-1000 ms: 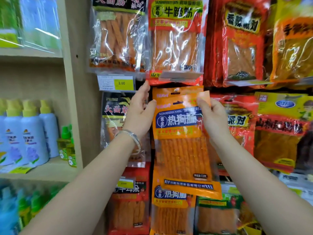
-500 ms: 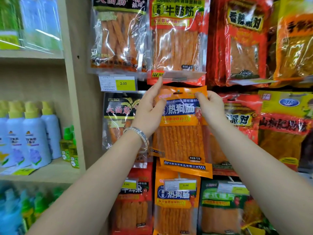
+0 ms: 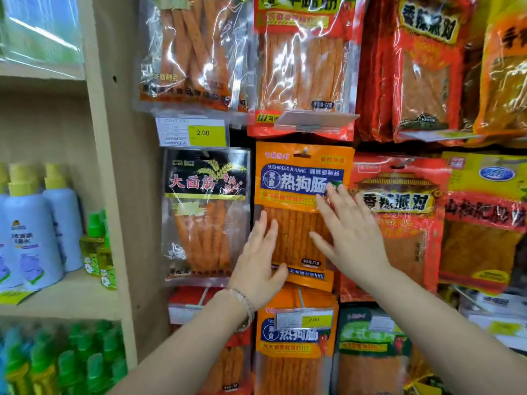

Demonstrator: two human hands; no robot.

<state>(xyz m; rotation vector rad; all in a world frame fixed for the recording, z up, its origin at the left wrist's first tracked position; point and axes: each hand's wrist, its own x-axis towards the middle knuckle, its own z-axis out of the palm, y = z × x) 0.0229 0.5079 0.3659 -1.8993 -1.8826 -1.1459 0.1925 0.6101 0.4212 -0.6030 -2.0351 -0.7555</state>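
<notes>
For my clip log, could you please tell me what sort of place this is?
Probably a small shop or supermarket: the orange snack packet hangs among rows of others, a yellow price tag reads 2.00, and spray bottles line a wooden shelf.

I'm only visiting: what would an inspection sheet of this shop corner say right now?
Surface: hanging display; one peg shows.
Job's things: orange pack hangs on that peg.
Clutter: black pack to its left, red pack to its right, price tag above the black one.
Hands: left hand and right hand lie flat on the orange pack, fingers straight.
Cables: nothing seen.
Surroundings: shelf with bottles at left.
</notes>
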